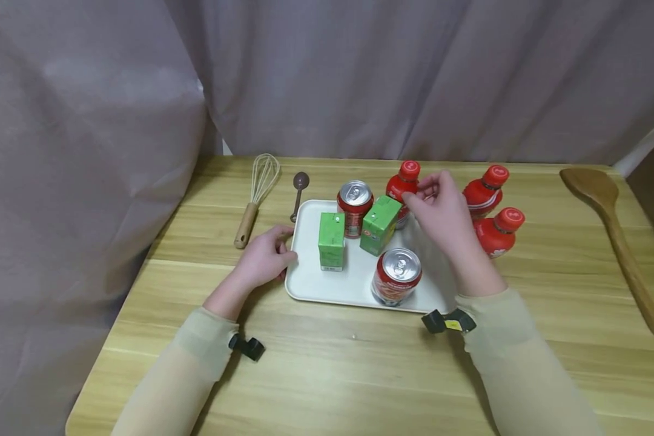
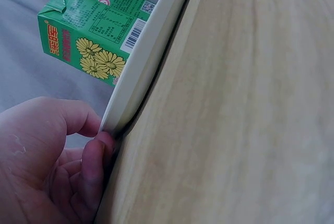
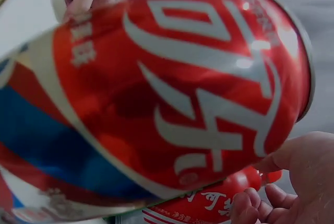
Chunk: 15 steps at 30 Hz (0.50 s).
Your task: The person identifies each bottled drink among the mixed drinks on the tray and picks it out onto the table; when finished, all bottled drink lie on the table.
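Observation:
At the left end of the white tray (image 1: 305, 284), my left hand (image 1: 264, 257) grips the rim; the left wrist view has thumb and fingers pinching the tray's edge (image 2: 136, 85). Toward the tray's back, my right hand (image 1: 441, 212) has thumb and curled fingers about a red plastic bottle (image 1: 396, 186), which stands upright. Beside that bottle sits a tilted-looking green drink carton (image 1: 379, 227); another green carton (image 1: 331, 242) is nearer my left hand. One cola can (image 1: 354, 212) stands at the back, another cola can (image 1: 395, 281) at the front. The front can (image 3: 198, 78) hides part of my right hand's grasp.
Two more red bottles (image 1: 482, 192) stand on the wooden table right of the tray, close to my right forearm. Far right lies a wooden spatula (image 1: 610, 212). A whisk (image 1: 253, 209) and a small brown spoon (image 1: 300, 184) lie left of the tray. A grey curtain (image 1: 327, 79) hangs behind.

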Tool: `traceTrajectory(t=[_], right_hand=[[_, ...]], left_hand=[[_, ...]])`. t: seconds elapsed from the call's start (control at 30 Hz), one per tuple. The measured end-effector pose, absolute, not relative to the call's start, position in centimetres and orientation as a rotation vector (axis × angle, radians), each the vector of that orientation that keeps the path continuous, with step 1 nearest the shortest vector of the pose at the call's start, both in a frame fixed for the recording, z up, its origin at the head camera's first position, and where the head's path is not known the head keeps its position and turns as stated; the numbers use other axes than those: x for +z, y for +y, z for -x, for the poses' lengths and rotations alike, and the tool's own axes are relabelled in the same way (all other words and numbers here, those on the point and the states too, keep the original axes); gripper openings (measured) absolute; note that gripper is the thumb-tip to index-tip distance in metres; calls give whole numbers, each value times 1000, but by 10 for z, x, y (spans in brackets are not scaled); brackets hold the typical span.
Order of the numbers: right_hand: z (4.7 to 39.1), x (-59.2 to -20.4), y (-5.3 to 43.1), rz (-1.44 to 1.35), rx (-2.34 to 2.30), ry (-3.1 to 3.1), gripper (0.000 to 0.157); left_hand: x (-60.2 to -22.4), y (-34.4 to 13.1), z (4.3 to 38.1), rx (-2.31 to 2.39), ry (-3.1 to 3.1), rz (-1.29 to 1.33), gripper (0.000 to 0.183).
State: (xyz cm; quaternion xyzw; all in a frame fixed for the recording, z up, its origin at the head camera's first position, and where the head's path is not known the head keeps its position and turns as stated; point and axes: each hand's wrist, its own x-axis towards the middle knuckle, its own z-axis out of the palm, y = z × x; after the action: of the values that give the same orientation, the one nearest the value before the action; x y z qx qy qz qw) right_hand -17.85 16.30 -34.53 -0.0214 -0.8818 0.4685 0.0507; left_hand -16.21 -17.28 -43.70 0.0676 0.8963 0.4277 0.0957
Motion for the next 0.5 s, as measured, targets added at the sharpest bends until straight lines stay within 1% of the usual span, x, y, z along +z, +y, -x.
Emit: traceTrajectory(t=[0.17,0.3,0.5], right_hand=[[187,-347,167,119,1451,-2664,55],[193,-348,167,83,1403,-2686,61],[197,-352,165,26,1344,-2730,55]], left_hand=[[-438,-171,163,1247,2662,-197,59],[-438,-172,163,1241,2665,-194,59],[-437,-173,163,1244,2662,-188,59]])
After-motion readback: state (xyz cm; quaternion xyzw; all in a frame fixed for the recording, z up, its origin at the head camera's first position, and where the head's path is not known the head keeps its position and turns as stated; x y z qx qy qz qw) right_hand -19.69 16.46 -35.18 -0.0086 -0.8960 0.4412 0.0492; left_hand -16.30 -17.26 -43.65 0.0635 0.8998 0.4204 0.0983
